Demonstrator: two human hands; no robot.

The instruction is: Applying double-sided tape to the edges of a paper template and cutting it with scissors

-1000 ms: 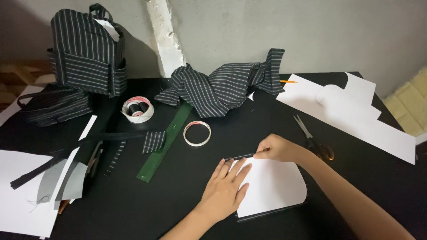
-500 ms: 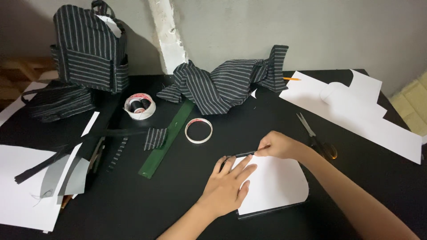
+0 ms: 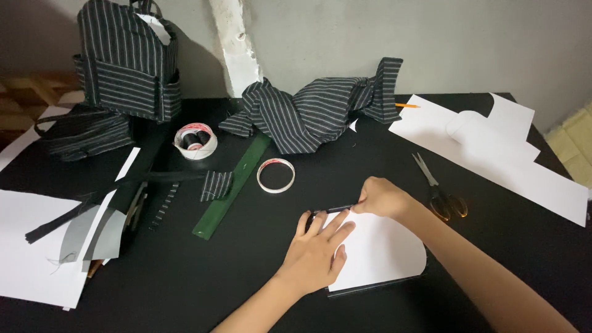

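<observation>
Left hand (image 3: 314,256) still presses the paper pattern (image 3: 382,253) flat (grip apart); right hand (image 3: 382,198) stays clamped on a pen (image 3: 333,210).

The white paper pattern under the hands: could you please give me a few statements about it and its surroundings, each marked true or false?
1. The left hand lies flat on the white paper pattern. True.
2. The right hand holds the scissors. False: it pinches a thin dark pen; the scissors lie apart on the black table.
3. The green ruler stands upright. False: it lies flat.
4. A tape ring lies beside the ruler. True.
</observation>
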